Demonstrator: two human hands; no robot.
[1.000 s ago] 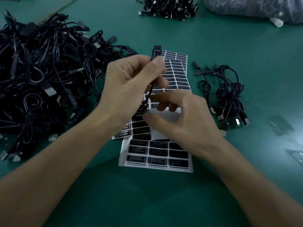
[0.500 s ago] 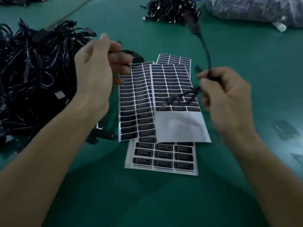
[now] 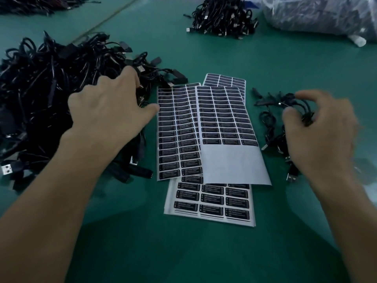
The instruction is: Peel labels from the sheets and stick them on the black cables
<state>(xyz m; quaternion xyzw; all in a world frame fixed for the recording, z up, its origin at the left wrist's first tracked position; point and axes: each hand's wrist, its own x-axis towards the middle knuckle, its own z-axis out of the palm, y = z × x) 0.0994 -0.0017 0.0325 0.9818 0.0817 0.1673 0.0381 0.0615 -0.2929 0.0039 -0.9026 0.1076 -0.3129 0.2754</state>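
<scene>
Your left hand lies spread on the near edge of the big heap of black cables. Its fingers are nearly straight, with the tips among the loops and the thumb pointing right toward the label sheets. It is open and resting there, not curled round any one cable.

Your right hand is smeared by motion at the right of the frame, over the small bunch of cables. Its forefinger and thumb are curved with a gap between them, and dark loops lie under that gap. The blur hides whether they pinch a cable or only hover above it.

The small bunch runs roughly up and down the frame. A silver USB plug at its lower end points toward the bottom edge.

Between your hands lie the sheets. The top sheet has its long axis running up the frame, leaning slightly left toward the top. Black labels fill its upper part in three columns, each label's long side lying across the frame. Its lower part is bare white backing.

The top sheet overlaps the right edge of the left sheet, which is full of labels and runs the same way. A third sheet sticks out from under both toward the bottom of the frame, and its labels read LED CONTROLLER. The end of a fourth sheet shows past the top.

Everything sits on the green worktop. Another cable heap lies at the upper centre, and a clear plastic bag at the upper right.
</scene>
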